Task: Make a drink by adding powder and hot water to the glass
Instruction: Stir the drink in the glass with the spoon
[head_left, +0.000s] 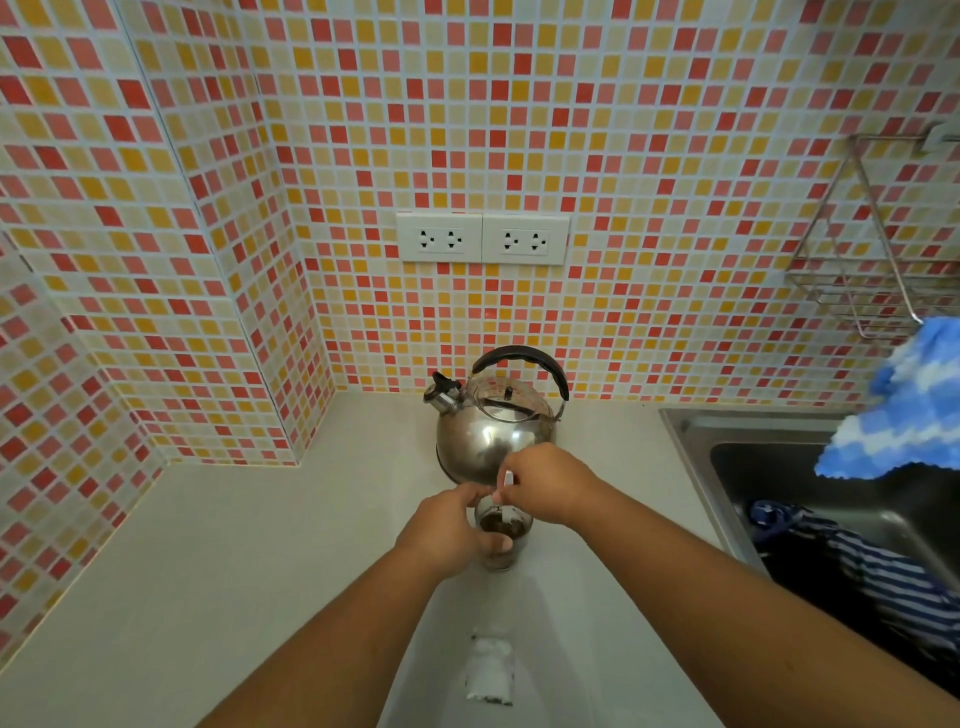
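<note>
A clear glass stands on the pale counter, with dark brown liquid or wet powder inside. My left hand is wrapped around its left side. Above the rim, my right hand pinches a thin white stick or spoon handle that reaches down into the glass. Just behind stands a shiny steel kettle with a black handle, its spout pointing left. A torn white sachet lies flat on the counter between my forearms.
A steel sink lies to the right, with a striped cloth inside and a blue-white cloth hanging over it. A wire rack and two double sockets are on the tiled wall.
</note>
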